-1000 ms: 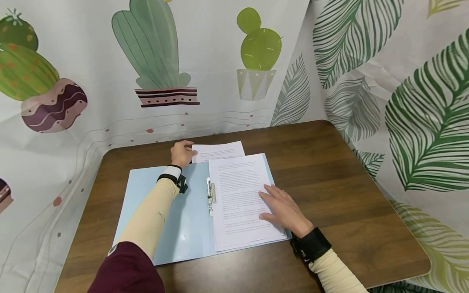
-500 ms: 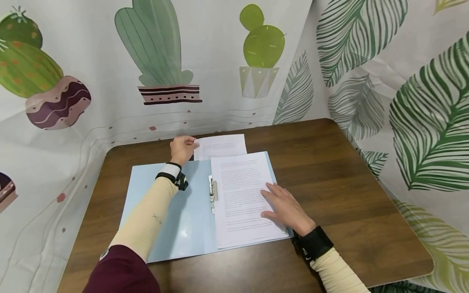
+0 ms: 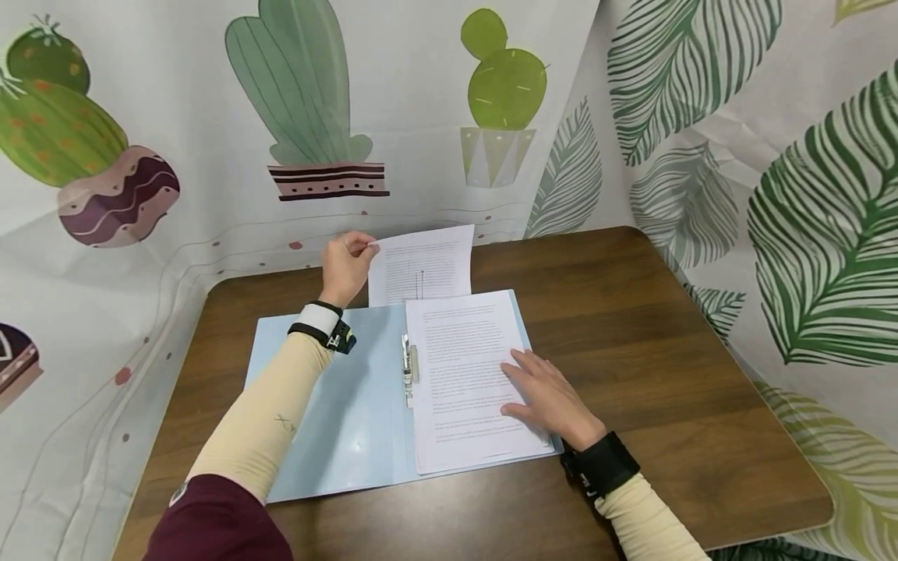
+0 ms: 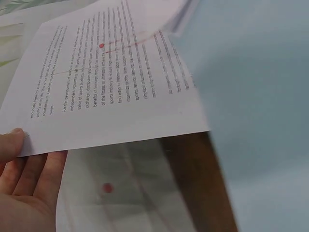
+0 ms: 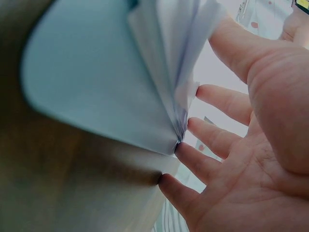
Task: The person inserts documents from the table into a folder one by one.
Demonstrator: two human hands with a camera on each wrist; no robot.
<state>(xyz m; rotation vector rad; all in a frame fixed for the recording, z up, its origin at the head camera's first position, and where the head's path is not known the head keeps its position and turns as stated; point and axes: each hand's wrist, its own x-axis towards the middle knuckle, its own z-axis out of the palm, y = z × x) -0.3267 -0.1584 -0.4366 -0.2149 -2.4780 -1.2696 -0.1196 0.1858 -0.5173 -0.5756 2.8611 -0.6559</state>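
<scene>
An open light-blue folder (image 3: 323, 436) lies on the table, with a metal clip (image 3: 408, 370) along its spine. On its right half rests a stack of printed sheets (image 3: 463, 374). Beyond the folder's far edge, my left hand (image 3: 345, 269) pinches the top left corner of a printed sheet (image 3: 435, 257), which is raised; its lower end is hidden behind the stack. In the left wrist view the thumb and fingers (image 4: 38, 181) hold that sheet's corner. My right hand (image 3: 547, 397) rests with spread fingers on the stack's right edge; the right wrist view shows its fingertips touching the paper edges.
The brown wooden table (image 3: 652, 374) reaches out to the right of the folder. Behind it hangs a white curtain (image 3: 421, 93) printed with cacti, and a leaf-patterned curtain (image 3: 701, 117) hangs along the right side.
My left hand has moved up and away with the pinched sheet, so more of the sheet shows above the folder. The right hand stays on the stack.
</scene>
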